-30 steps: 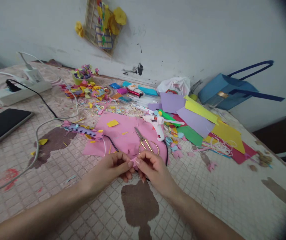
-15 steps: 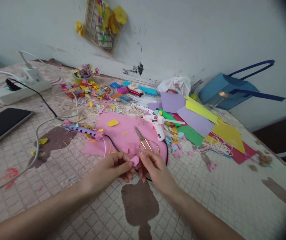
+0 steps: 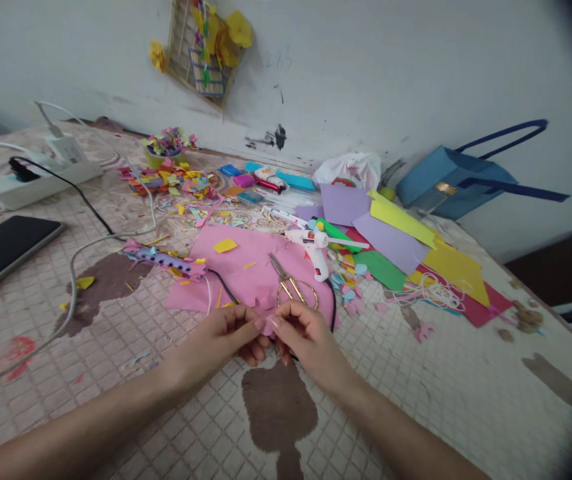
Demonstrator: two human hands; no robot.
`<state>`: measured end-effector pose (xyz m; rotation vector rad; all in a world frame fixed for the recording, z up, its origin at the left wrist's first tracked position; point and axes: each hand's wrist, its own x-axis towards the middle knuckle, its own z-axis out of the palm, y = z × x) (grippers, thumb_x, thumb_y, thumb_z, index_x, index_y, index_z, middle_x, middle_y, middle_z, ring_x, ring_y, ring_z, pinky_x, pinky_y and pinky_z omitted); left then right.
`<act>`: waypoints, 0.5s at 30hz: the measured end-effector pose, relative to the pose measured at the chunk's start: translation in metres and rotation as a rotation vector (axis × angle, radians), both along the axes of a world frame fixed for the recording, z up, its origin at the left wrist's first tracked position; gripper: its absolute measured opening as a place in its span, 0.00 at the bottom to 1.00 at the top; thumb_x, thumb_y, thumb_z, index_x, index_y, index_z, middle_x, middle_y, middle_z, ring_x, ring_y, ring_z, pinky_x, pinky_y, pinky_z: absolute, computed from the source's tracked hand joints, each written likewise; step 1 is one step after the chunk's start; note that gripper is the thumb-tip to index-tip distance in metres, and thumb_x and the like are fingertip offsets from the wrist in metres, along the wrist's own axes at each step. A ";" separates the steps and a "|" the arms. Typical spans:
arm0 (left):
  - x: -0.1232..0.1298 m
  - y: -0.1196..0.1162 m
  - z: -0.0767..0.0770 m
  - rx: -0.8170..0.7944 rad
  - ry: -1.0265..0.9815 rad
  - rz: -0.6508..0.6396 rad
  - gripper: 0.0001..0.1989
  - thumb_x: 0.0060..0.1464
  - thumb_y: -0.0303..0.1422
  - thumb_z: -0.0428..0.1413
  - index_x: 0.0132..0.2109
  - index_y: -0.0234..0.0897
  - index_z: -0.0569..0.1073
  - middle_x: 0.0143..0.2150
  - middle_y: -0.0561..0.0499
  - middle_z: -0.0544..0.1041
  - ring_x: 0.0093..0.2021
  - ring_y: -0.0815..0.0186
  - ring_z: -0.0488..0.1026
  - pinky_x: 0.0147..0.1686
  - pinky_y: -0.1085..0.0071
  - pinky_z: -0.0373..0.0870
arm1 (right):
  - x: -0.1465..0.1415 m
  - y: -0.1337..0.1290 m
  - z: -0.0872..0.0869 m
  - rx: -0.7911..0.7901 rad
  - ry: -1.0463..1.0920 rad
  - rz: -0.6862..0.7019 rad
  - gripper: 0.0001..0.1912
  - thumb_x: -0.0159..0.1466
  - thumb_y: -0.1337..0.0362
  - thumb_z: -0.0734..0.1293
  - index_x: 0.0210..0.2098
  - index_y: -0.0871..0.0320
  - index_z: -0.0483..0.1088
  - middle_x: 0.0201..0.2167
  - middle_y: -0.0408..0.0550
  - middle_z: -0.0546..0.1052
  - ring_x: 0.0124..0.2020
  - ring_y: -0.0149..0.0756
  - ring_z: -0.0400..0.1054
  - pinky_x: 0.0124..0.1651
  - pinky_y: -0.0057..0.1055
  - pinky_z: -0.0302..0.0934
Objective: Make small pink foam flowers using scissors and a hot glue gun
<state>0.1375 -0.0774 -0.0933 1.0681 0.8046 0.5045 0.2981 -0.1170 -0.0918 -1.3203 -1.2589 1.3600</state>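
Observation:
Between the fingertips of my left hand [image 3: 239, 335] and my right hand [image 3: 299, 331] is a small pink paper piece [image 3: 267, 325], pinched from both sides and mostly covered by the fingers. Gold-handled scissors [image 3: 292, 283] lie just beyond my right hand on a pink sheet [image 3: 236, 270]. A white glue gun [image 3: 315, 250] rests on its side at the sheet's right edge, its black cord running down behind my right hand. To the left lies a purple dotted strip [image 3: 166, 260] with small coloured bits attached along it.
Left are a phone [image 3: 6, 250], a power strip [image 3: 41, 183] and trailing cables. Behind sit a heap of paper scraps [image 3: 171, 180] and a small scrap-filled pot [image 3: 166, 158]. Coloured sheets [image 3: 391, 240], white string [image 3: 431, 291] and a blue bag [image 3: 459, 183] occupy the right.
My right thumb and fingers have moved left onto the pink paper piece, so less of it shows. My left hand keeps its pinch in nearly the same place.

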 end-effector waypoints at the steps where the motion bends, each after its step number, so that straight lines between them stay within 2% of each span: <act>1: 0.000 0.000 0.000 0.000 0.000 0.003 0.12 0.53 0.38 0.56 0.29 0.33 0.69 0.24 0.54 0.72 0.24 0.70 0.69 0.27 0.73 0.66 | 0.000 0.000 0.000 -0.005 -0.003 -0.002 0.11 0.62 0.58 0.63 0.27 0.58 0.62 0.17 0.37 0.64 0.15 0.24 0.58 0.18 0.22 0.54; 7: 0.001 -0.001 0.001 -0.019 -0.012 0.021 0.12 0.50 0.39 0.57 0.29 0.34 0.69 0.24 0.55 0.72 0.24 0.71 0.68 0.26 0.73 0.65 | -0.002 0.000 -0.001 -0.014 0.012 0.007 0.12 0.62 0.57 0.62 0.27 0.58 0.63 0.17 0.37 0.64 0.16 0.24 0.58 0.19 0.21 0.55; 12: 0.000 -0.001 0.001 -0.025 -0.009 0.032 0.13 0.50 0.40 0.58 0.28 0.33 0.69 0.24 0.55 0.72 0.24 0.71 0.68 0.26 0.74 0.64 | 0.000 0.000 -0.005 -0.016 0.104 0.005 0.15 0.64 0.55 0.59 0.27 0.58 0.62 0.17 0.37 0.64 0.16 0.25 0.58 0.18 0.21 0.56; 15: 0.000 -0.001 0.000 -0.042 -0.021 0.016 0.13 0.49 0.40 0.58 0.28 0.33 0.69 0.24 0.54 0.72 0.23 0.71 0.68 0.26 0.74 0.64 | 0.001 0.001 -0.005 -0.011 0.078 0.019 0.13 0.63 0.55 0.61 0.28 0.58 0.63 0.18 0.37 0.64 0.16 0.24 0.58 0.18 0.21 0.55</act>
